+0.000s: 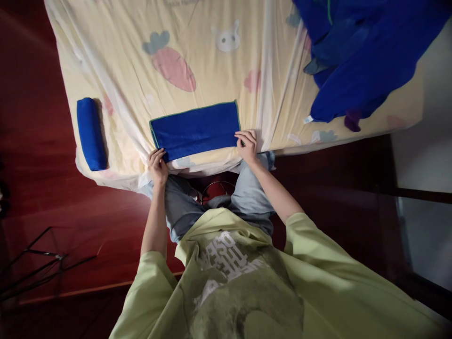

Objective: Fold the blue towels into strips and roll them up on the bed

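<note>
A blue towel with green stitched edges lies folded into a flat, long rectangle near the front edge of the bed-like surface. Its near left corner is pinched by my left hand, thumb and fingers closed there. At the near right corner, my right hand grips the towel edge with bent fingers. The far edge of the towel rests flat on the patterned sheet. Off to the left lies a rolled blue towel, apart from both hands.
A loose heap of blue cloths covers the right side, with a small dark purple piece at its near edge. A thin black metal stand is on the reddish floor at the lower left.
</note>
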Tool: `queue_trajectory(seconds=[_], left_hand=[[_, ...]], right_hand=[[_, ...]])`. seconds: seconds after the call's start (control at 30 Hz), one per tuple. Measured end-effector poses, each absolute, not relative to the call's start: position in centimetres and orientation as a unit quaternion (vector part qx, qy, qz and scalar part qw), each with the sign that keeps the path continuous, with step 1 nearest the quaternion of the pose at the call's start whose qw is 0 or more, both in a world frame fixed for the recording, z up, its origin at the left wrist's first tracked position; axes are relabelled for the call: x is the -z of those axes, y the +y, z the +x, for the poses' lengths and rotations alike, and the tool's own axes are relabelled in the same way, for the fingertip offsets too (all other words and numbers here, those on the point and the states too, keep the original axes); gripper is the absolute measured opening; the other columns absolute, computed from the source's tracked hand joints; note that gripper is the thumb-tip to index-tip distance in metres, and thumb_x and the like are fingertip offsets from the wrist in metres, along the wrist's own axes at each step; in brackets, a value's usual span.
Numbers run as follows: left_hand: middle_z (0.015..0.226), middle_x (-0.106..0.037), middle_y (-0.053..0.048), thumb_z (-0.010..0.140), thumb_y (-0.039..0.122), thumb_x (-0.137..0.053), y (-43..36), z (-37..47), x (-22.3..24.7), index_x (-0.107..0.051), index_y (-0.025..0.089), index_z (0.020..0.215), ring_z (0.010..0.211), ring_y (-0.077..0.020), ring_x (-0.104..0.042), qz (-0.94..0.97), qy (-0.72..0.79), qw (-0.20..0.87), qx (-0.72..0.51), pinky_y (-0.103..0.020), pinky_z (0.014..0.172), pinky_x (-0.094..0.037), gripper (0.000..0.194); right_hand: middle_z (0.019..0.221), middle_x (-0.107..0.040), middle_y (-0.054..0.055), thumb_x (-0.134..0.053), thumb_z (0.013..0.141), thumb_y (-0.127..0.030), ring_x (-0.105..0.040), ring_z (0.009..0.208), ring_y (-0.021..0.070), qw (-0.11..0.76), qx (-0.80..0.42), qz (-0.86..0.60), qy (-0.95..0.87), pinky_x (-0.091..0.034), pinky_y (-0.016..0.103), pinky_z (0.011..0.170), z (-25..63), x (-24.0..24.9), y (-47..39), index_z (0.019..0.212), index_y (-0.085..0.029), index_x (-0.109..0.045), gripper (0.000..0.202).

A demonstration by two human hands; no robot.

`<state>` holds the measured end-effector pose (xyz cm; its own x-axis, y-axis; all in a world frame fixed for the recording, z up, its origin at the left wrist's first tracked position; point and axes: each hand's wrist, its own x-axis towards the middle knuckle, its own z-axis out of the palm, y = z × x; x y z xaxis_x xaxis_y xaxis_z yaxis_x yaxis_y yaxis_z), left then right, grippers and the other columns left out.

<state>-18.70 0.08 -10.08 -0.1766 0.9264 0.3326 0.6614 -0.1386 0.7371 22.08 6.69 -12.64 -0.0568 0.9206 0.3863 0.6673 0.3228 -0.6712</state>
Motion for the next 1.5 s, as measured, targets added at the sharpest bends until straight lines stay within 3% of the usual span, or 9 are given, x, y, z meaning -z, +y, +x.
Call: queue_trajectory(seconds=[0.1, 0.3, 0.53, 0.67, 0.73, 0.83, 0.97, 1.27, 1.5], left_hand=[[0.132, -0.071, -0.010, 0.100, 0.033, -0.058, -0.1, -19.1, 9.2, -0.072, 0.024, 0.122, 0.141, -0.0282, -0.054, 0.641, 0.627, 0.188, -0.401, -0.054, 0.125, -0.038, 0.028], [0.143, -0.066, -0.012, 0.085, 0.040, -0.078, -0.3, -19.9, 8.4, -0.068, 0.024, 0.134, 0.148, -0.0333, -0.047, 0.668, 0.615, 0.222, -0.355, -0.058, 0.127, -0.036, 0.052], [0.133, -0.070, -0.011, 0.097, 0.042, -0.065, -0.1, -19.7, 8.6, -0.072, 0.024, 0.126, 0.142, -0.0300, -0.053, 0.635, 0.623, 0.221, -0.399, -0.054, 0.125, -0.038, 0.035], [0.119, -0.067, -0.012, 0.098, 0.055, -0.063, -0.2, -20.2, 9.2, -0.073, 0.021, 0.112, 0.122, -0.0267, -0.062, 0.574, 0.665, 0.222, -0.424, -0.042, 0.111, -0.050, 0.038], [0.098, -0.062, -0.008, 0.097, 0.062, -0.060, -0.3, -20.6, 9.8, -0.069, 0.019, 0.098, 0.098, -0.0221, -0.063, 0.536, 0.692, 0.222, -0.429, -0.036, 0.094, -0.054, 0.044], [0.076, -0.046, 0.000, 0.096, 0.072, -0.056, -0.2, -21.0, 10.5, -0.055, 0.020, 0.080, 0.074, -0.0165, -0.049, 0.500, 0.718, 0.225, -0.429, -0.031, 0.074, -0.048, 0.054], [0.070, -0.038, 0.002, 0.092, 0.080, -0.053, -0.1, -20.8, 10.5, -0.046, 0.021, 0.075, 0.068, -0.0144, -0.041, 0.491, 0.730, 0.226, -0.418, -0.029, 0.065, -0.038, 0.062], [0.069, -0.044, 0.002, 0.091, 0.079, -0.056, 0.3, -19.9, 10.0, -0.055, 0.020, 0.079, 0.065, -0.0132, -0.042, 0.469, 0.728, 0.207, -0.455, -0.029, 0.063, -0.038, 0.061], [0.072, -0.052, 0.000, 0.083, 0.083, -0.063, 0.6, -20.4, 10.5, -0.062, 0.018, 0.083, 0.069, -0.0139, -0.051, 0.430, 0.710, 0.219, -0.512, -0.029, 0.067, -0.046, 0.065]], right_hand=[[0.119, -0.075, 0.008, -0.057, 0.091, -0.015, -0.064, 0.117, 0.0279, 0.382, -0.194, -0.535, -0.728, -0.052, 0.053, 0.111, 23.0, 12.1, 6.6, 0.112, -0.026, -0.076, 0.030], [0.130, -0.073, 0.008, -0.062, 0.076, -0.015, -0.061, 0.124, 0.0314, 0.352, -0.211, -0.517, -0.751, -0.051, 0.055, 0.113, 23.9, 11.5, 6.4, 0.114, -0.023, -0.073, 0.041], [0.125, -0.073, 0.007, -0.059, 0.083, -0.016, -0.062, 0.125, 0.0292, 0.380, -0.217, -0.511, -0.740, -0.050, 0.055, 0.114, 23.5, 11.7, 6.9, 0.114, -0.025, -0.072, 0.034], [0.107, -0.072, 0.008, -0.059, 0.097, -0.034, -0.066, 0.111, 0.0258, 0.433, -0.226, -0.539, -0.686, -0.059, 0.047, 0.102, 23.4, 12.3, 6.9, 0.104, -0.022, -0.070, 0.018], [0.093, -0.066, 0.006, -0.057, 0.102, -0.050, -0.066, 0.095, 0.0220, 0.461, -0.241, -0.579, -0.628, -0.062, 0.039, 0.087, 23.1, 12.6, 6.7, 0.095, -0.022, -0.066, 0.031], [0.073, -0.049, 0.000, -0.053, 0.099, -0.071, -0.058, 0.073, 0.0165, 0.472, -0.284, -0.615, -0.565, -0.058, 0.030, 0.068, 22.8, 12.4, 6.4, 0.082, -0.023, -0.057, 0.051], [0.064, -0.039, -0.004, -0.054, 0.092, -0.082, -0.049, 0.061, 0.0134, 0.464, -0.320, -0.623, -0.542, -0.050, 0.027, 0.057, 22.4, 11.4, 6.5, 0.073, -0.024, -0.049, 0.061], [0.060, -0.042, -0.005, -0.061, 0.088, -0.080, -0.043, 0.052, 0.0112, 0.483, -0.322, -0.622, -0.525, -0.038, 0.027, 0.048, 21.7, 11.3, 6.8, 0.072, -0.025, -0.048, 0.059], [0.060, -0.042, -0.006, -0.071, 0.087, -0.055, -0.043, 0.051, 0.0103, 0.486, -0.324, -0.622, -0.521, -0.039, 0.026, 0.049, 21.7, 12.4, 7.0, 0.075, -0.024, -0.051, 0.039]])
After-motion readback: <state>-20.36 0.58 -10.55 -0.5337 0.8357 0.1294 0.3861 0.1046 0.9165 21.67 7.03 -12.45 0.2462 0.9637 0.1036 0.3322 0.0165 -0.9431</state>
